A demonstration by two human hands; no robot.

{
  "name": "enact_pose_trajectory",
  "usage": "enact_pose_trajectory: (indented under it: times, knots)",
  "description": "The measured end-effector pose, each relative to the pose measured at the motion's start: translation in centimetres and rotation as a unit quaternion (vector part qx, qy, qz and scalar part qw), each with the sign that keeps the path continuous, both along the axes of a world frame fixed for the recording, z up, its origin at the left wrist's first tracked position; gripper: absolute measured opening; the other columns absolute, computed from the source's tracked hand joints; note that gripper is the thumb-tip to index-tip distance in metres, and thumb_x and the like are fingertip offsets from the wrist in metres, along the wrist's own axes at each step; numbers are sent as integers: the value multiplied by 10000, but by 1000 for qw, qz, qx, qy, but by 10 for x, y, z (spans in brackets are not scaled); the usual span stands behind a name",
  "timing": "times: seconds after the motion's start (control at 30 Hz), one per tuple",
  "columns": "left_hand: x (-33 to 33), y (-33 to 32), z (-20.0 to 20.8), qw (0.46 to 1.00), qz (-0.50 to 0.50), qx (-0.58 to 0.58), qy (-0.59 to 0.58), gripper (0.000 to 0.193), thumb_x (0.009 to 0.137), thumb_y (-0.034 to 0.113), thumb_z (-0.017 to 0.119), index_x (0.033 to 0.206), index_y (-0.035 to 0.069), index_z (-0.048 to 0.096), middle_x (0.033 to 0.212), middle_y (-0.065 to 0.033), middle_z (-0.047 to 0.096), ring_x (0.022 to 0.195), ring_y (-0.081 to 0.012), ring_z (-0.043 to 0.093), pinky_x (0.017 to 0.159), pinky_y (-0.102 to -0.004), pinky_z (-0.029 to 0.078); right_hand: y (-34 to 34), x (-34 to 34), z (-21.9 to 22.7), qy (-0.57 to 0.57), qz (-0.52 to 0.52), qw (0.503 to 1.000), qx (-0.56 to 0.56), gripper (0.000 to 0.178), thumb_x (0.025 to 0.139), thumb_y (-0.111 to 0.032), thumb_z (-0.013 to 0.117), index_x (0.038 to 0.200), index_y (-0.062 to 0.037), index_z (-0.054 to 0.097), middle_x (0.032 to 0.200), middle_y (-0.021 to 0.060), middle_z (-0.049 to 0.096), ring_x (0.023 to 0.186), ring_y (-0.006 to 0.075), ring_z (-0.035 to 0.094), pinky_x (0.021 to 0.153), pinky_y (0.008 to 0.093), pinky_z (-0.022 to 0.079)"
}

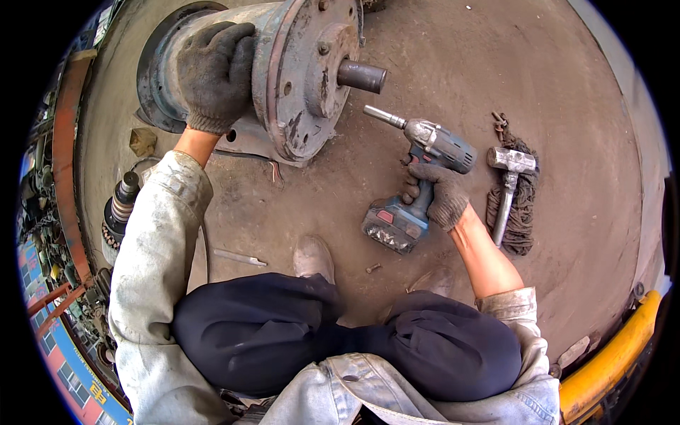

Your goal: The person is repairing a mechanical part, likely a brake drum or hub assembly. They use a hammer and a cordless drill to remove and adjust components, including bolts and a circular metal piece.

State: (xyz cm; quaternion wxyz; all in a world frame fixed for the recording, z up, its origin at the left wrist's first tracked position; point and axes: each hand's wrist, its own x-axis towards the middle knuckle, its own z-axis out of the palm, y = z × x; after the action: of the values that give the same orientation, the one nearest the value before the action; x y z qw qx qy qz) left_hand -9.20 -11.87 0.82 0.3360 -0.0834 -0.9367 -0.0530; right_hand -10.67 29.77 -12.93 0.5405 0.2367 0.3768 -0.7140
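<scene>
While the gloved right hand (440,191) is clamped round the cordless impact wrench (437,146), likely bottom-heavy, the gloved left hand (218,74) lies over the flanged motor (301,81) beyond, gripping or merely resting, can't tell. That motor should be heavy, rigid, best held by its rim (265,81); it's scuffed, grey-blue, on brown ground (489,64).

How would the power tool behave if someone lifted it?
The power tool probably feels heavy for its size, given its metal nose and thick battery block. That block's bulk below the handle likely makes it bottom-heavy. Its rigid-looking housing should barely flex.
</scene>
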Motion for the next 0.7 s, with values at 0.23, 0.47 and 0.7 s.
enact_pose_trajectory:
  times: [0.23, 0.47, 0.7]
  knots:
    - [-1, -3, 4, 1000, -2, -25, -6, 212, 1000, 211, 742, 1131, 71, 834, 1088, -176, 811, 1025, -405, 750, 933, -505, 573, -35, 8, -17, -24, 57, 997, -44, 156, 1012, -108, 755, 1135, -71, 667, 796, 33, 633, 642, 168, 626, 654, 363, 553]
    - [3, -4, 5, 999, -22, -20, -17, 228, 1051, 190, 713, 1193, 44, 814, 1157, -194, 795, 1080, -398, 734, 985, -491, 558, -48, 5, -20, -29, 72, 995, -62, 149, 1028, -92, 699, 1162, -31, 677, 832, 43, 626, 662, 167, 588, 652, 370, 526]
    - [5, -3, 1, 1000, -2, -2, -25, 242, 1053, 201, 718, 1200, 37, 820, 1161, -196, 797, 1074, -387, 740, 982, -484, 561, -45, -12, -15, -173, 55, 978, -99, 72, 1010, -85, 705, 1063, -62, 661, 825, 45, 636, 640, 170, 579, 648, 376, 520]
